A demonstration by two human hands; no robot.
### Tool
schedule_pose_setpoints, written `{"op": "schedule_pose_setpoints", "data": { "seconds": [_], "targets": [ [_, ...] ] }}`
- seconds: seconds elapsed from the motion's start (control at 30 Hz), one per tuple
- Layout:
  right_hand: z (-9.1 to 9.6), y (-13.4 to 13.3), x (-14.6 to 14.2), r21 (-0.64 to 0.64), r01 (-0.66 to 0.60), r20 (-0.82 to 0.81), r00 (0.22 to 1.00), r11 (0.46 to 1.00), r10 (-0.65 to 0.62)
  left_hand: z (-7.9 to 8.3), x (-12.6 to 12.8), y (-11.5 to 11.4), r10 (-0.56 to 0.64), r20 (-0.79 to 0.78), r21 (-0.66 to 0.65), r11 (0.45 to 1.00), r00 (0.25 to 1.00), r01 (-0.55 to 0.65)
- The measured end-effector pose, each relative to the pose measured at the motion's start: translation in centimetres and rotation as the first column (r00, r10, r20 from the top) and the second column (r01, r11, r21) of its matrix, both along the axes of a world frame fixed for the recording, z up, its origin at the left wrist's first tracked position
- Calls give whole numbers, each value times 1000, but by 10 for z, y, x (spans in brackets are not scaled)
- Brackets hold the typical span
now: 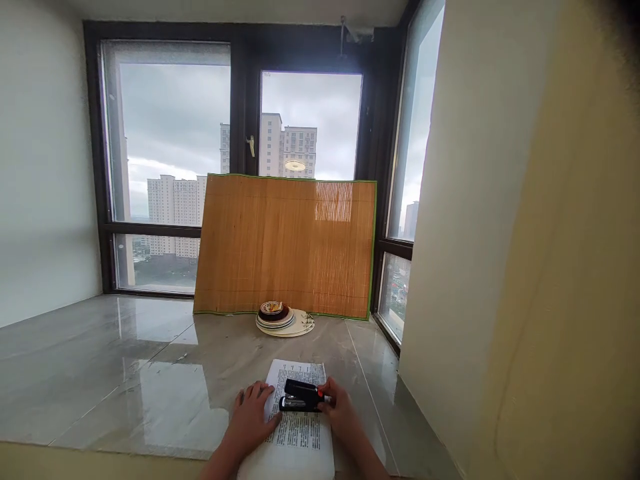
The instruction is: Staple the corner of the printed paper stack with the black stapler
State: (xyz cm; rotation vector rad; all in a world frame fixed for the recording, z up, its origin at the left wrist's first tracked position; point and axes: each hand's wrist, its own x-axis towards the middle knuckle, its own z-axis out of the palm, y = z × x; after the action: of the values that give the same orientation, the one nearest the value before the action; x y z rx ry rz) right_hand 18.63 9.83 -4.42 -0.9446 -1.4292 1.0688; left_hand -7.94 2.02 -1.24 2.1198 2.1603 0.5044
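A black stapler [303,396] with a red part near its back end lies across printed sheets of paper [295,435], its jaws parted and facing left. My right hand [342,408] grips the stapler's back end between thumb and fingers. On the left edge of the paper rests my left hand [253,412], its thumb spread away from the fingers and close to the stapler's front tip. The lower part of the paper runs between my forearms toward the bottom of the view.
Beyond the paper, a stack of plates and round mats [285,323] sits on the grey tiled sill [165,373]. Behind it a bamboo mat [285,247] with green edging leans against the dark-framed window [243,100]. A wall [475,267] closes off the right side.
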Motion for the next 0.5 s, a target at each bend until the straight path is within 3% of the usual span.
{"op": "schedule_pose_setpoints", "data": {
  "seconds": [0.17, 0.3, 0.5],
  "targets": [
    [6, 4, 3, -54, -62, -106, 993, 997, 56, 2, -5, 0, -14, 19, -23, 1000, 1000, 14],
    [6, 5, 2, -45, -18, -96, 995, 999, 14, 0, -9, 1, -96, 31, -21, 995, 995, 97],
    [-4, 11, -6, -8, -10, -47, 999, 1000, 10, -2, -6, 7, -11, 0, -58, 998, 1000, 11]
  ]
}}
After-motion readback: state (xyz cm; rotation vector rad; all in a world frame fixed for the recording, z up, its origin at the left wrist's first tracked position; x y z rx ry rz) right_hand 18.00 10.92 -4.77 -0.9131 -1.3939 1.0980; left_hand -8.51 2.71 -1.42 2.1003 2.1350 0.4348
